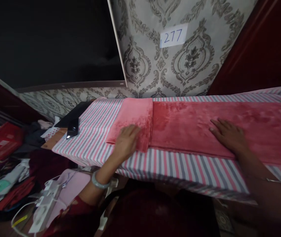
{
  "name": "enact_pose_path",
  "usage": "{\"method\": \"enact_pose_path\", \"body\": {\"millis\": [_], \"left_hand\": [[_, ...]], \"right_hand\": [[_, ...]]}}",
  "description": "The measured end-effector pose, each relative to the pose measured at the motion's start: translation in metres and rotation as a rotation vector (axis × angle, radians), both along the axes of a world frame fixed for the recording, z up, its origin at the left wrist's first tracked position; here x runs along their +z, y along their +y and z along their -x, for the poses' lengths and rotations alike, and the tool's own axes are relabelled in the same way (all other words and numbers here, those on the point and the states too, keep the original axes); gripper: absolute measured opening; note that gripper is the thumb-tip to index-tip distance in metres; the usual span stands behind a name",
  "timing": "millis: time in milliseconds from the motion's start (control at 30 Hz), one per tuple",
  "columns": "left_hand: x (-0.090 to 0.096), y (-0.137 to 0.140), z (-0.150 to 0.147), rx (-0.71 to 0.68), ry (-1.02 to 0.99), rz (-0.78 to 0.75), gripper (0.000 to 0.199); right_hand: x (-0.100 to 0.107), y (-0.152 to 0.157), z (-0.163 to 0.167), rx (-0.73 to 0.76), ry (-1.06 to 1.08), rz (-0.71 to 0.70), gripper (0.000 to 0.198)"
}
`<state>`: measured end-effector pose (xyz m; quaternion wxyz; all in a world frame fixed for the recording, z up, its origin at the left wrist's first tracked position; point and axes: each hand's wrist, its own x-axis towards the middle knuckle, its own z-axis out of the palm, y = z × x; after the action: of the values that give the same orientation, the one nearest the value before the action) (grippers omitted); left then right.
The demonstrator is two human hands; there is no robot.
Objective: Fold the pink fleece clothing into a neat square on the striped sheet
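Note:
A long pink plush blanket (pixel 184 126) lies stretched along a striped cloth, its left end folded back over itself into a lighter pink flap (pixel 136 110). My left hand (pixel 125 143) rests on the near part of that flap, fingers pointing away from me and a little blurred; nothing shows in its grasp. A pale bangle (pixel 100 181) circles the left wrist. Farther right, my right hand (pixel 230 136) lies flat on the blanket with the fingers spread. The blanket's right end runs out of view.
Pink, grey and white striped cloth (pixel 93 126) covers the narrow table. A black phone (pixel 72 128) lies at its left end. A large screen (pixel 56 42) hangs on the wall. Below left are a power strip (pixel 43 207), a pink stool-like surface (pixel 68 182) and heaped clothes (pixel 12 187).

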<state>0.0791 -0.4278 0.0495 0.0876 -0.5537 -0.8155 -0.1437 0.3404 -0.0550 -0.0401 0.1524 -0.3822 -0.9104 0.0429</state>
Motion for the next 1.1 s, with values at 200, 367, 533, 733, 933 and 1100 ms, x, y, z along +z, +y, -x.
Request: {"method": "enact_pose_path", "body": {"millis": [200, 367, 533, 733, 933, 1100], "left_hand": [[-0.036, -0.034, 0.055, 0.151, 0.043, 0.038, 0.056], [-0.066, -0.037, 0.063, 0.136, 0.001, -0.004, 0.056], [-0.07, -0.038, 0.063, 0.116, -0.004, -0.091, 0.055], [-0.071, -0.044, 0.063, 0.119, -0.009, -0.224, 0.047], [-0.075, -0.046, 0.067, 0.118, -0.038, -0.363, 0.042], [-0.077, -0.048, 0.069, 0.112, -0.1, -0.468, 0.039]], "right_hand": [[-0.005, 0.005, -0.003, 0.004, 0.023, -0.011, 0.058], [0.016, -0.029, 0.011, 0.064, 0.219, 0.002, 0.055], [0.034, -0.127, 0.056, 0.37, 0.422, 0.257, 0.043], [0.028, -0.212, 0.109, 0.691, 0.502, 0.434, 0.039], [0.024, -0.225, 0.129, 0.57, 0.614, 0.589, 0.042], [0.023, -0.229, 0.134, 0.532, 0.58, 0.632, 0.047]]}}
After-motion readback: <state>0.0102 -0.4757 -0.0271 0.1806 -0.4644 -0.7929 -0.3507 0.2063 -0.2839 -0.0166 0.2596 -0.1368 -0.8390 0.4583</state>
